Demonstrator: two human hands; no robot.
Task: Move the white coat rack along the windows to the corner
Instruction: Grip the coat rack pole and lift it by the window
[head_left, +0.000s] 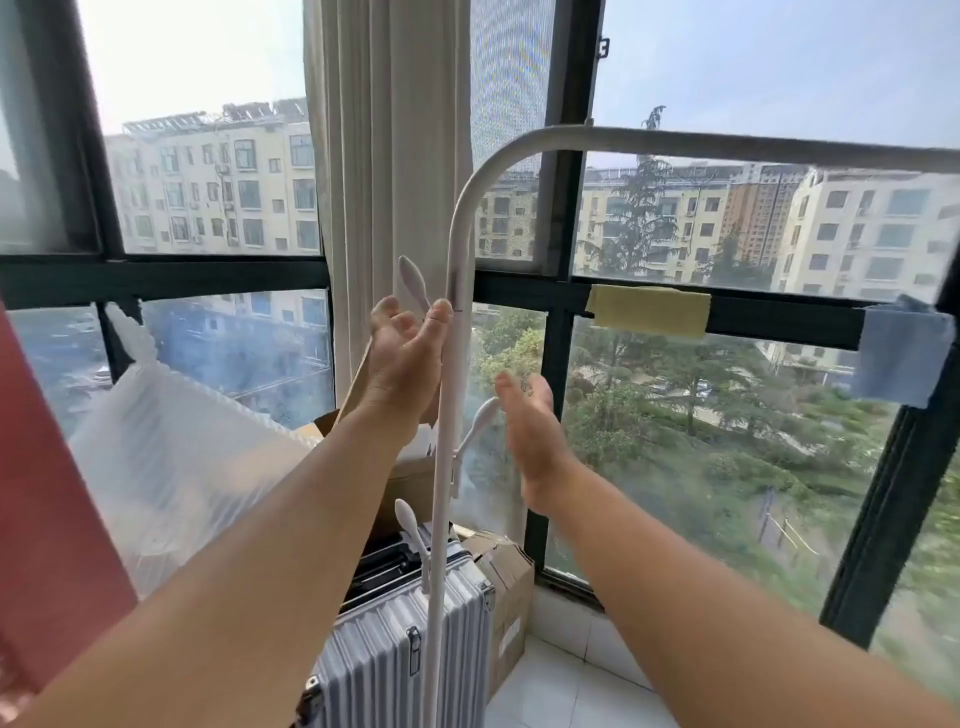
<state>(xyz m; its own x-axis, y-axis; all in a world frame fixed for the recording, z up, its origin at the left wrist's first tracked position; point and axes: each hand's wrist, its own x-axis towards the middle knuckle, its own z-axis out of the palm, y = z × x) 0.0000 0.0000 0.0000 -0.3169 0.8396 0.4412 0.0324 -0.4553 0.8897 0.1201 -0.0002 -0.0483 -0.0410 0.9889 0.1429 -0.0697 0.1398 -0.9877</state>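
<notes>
- In the window corner, the white coat rack (445, 395) stands with its pole upright, top bar running right.
- The left hand (402, 358), fingers spread, touches the pole; it is nearer.
- The right hand (530, 426) hovers spread just right of it.
- A suitcase (400, 639) sits behind the pole's foot.

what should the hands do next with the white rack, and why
Probably close both hands on the upright pole. The left hand is open with only its fingertips at the pole, the right hand open beside it and seemingly apart, so the coat rack is not gripped yet.
</notes>
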